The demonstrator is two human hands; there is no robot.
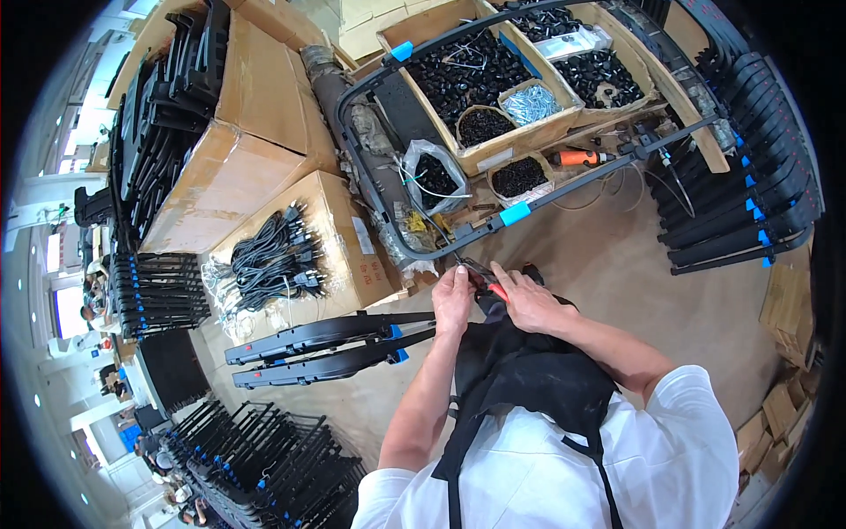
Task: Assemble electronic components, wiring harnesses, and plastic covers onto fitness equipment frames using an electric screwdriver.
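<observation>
A black tubular frame (pixel 564 187) with blue tape pieces lies across the workbench, its near edge just beyond my hands. My right hand (pixel 533 304) is closed around red-handled pliers (pixel 500 290), whose dark jaws point at the frame's near left corner. Beside the jaws my left hand (pixel 453 300) is closed in a pinch. What its fingertips hold is too small to make out. A thin dark wire (pixel 429 218) runs to the frame's corner by the fingertips. Near the frame's left side, a plastic bag of small black parts (pixel 432 176) sits inside its outline.
A wooden tray (pixel 493 152) holds black parts and silver screws (pixel 531 104). An orange-handled tool (pixel 577 158) lies behind the frame. Left are bundled black cables (pixel 278 256) on a carton (pixel 339 225) and two long black parts (pixel 326 339). Black frames (pixel 749 176) stand right.
</observation>
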